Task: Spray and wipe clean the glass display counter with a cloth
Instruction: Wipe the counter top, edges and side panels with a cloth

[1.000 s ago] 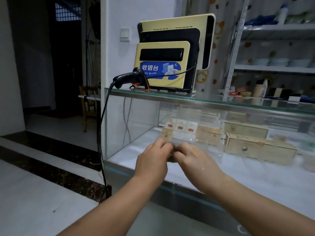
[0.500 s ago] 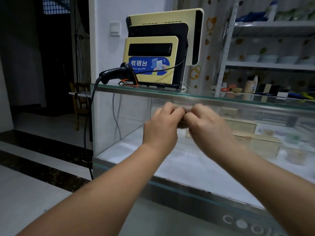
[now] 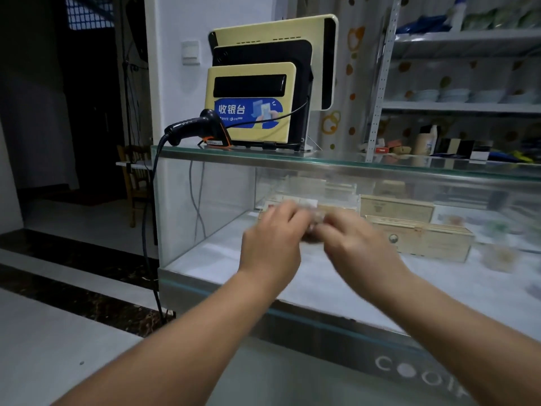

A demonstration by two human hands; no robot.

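Both hands meet in front of the clear glass display desk (image 3: 380, 168).
Head view: the left hand (image 3: 272, 238) and right hand (image 3: 357, 244) are narrow, fingers curled, together pinching a small pale crumpled wad (image 3: 314, 227) too blurred to call the cloth. They hang before the desk's front pane; contact is unclear. I can pick out no spray bottle. My worry: wiping the top near the black handheld barcode scanner (image 3: 199, 127) and yellow cash-register terminal (image 3: 251, 104) could snag the dangling cable and drag the scanner off the edge.
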